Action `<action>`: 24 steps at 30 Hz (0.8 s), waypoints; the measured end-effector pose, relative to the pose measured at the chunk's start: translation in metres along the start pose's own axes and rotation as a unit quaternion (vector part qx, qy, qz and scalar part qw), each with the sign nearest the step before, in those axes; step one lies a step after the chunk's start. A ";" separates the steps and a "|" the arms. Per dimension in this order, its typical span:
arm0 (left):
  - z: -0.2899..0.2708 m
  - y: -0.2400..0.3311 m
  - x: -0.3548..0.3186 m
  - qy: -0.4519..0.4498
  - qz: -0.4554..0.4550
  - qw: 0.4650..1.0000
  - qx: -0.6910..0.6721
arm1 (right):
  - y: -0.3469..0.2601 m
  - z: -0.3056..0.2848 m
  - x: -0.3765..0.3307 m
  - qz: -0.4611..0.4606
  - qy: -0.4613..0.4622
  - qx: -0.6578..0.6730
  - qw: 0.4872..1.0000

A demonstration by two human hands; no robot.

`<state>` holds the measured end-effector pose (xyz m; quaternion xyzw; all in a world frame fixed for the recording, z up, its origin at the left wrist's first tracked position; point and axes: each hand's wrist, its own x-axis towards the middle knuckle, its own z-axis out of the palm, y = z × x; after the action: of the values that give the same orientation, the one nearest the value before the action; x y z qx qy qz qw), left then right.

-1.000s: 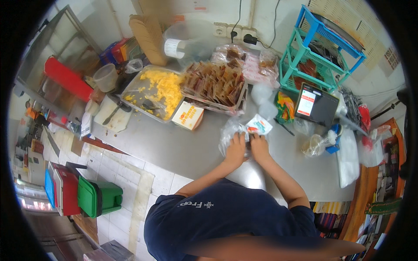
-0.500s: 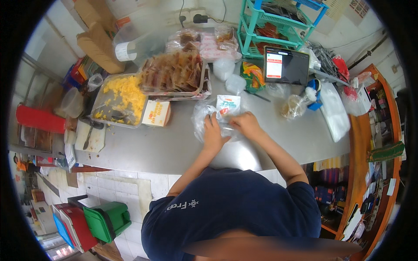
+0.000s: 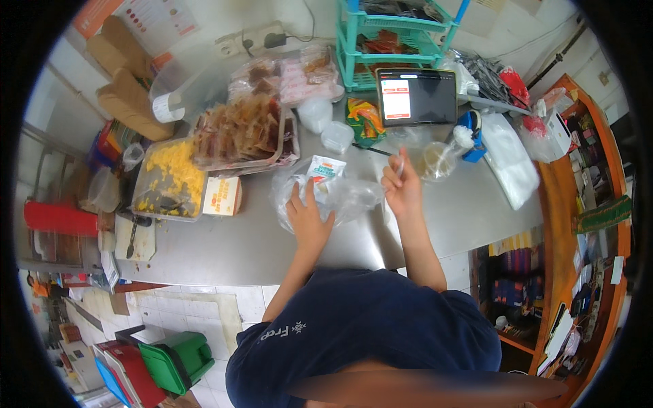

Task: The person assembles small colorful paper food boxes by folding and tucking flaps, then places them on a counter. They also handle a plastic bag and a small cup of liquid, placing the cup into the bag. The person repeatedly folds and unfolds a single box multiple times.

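On the far left of the steel tabletop (image 3: 204, 251) sits a metal tray of yellow food (image 3: 166, 178). Just beside it lies a small orange and white box (image 3: 221, 196). Behind the box, a bigger tray (image 3: 241, 132) is piled with brown snack packs.

Near the middle, the person's left hand (image 3: 307, 216) lies flat on a clear plastic bag (image 3: 347, 197). The fingers (image 3: 299, 197) are spread wide and press down on the bag. The bag lies crumpled on the tabletop, right in front of the person, between the two hands. A white packet with green and orange print (image 3: 325, 170) lies at the back of the bag, close to the left fingertips. It is too hard to tell if the packet is inside the bag or on top of it.

The right hand (image 3: 403, 185) is lifted a little, just to the right of the bag. Its fingers are pinched narrow around a thin white thing (image 3: 400, 166) that sticks up. It is too small to tell what that thing is.

Just past the right hand stands a clear plastic cup (image 3: 435, 160). Behind it, a tablet screen (image 3: 416, 96) leans up in front of a teal plastic rack (image 3: 401, 41). To the right lies a stack of white plastic bags (image 3: 510, 160).
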<state>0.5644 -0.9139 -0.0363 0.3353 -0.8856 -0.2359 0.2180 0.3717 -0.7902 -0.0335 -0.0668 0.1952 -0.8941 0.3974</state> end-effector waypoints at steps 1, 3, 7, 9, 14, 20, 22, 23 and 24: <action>0.000 0.004 0.002 0.007 0.045 0.999 0.019 | -0.001 -0.006 -0.004 -0.025 0.039 -0.032 0.998; 0.004 0.008 0.008 -0.024 0.134 0.990 0.029 | 0.018 -0.015 -0.013 -0.158 0.087 -0.438 0.881; 0.020 0.006 0.024 -0.097 0.219 0.969 0.060 | 0.014 -0.037 -0.060 0.061 0.086 -0.857 0.504; 0.025 0.004 0.024 -0.109 0.197 0.970 0.091 | -0.015 -0.045 -0.070 0.157 -0.052 -0.809 0.564; 0.036 0.007 0.010 -0.142 0.129 0.968 0.162 | -0.130 -0.040 -0.068 0.186 -0.210 -0.651 0.705; 0.051 0.006 0.005 -0.136 0.107 0.957 0.232 | -0.302 -0.069 -0.031 -0.070 0.082 -0.552 0.827; 0.055 0.007 0.006 -0.157 0.075 0.951 0.256 | -0.354 -0.099 0.021 -0.142 0.182 -0.584 0.778; 0.056 0.009 0.006 -0.155 0.047 0.950 0.267 | -0.371 -0.113 0.053 -0.185 0.246 -0.595 0.742; 0.056 0.012 0.006 -0.157 0.015 0.945 0.287 | -0.381 -0.126 0.086 -0.278 0.249 -0.545 0.751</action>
<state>0.5238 -0.8946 -0.0729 0.3289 -0.9438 -0.0181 -0.0262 0.0184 -0.5844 0.0009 -0.0985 0.7146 -0.6917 -0.0349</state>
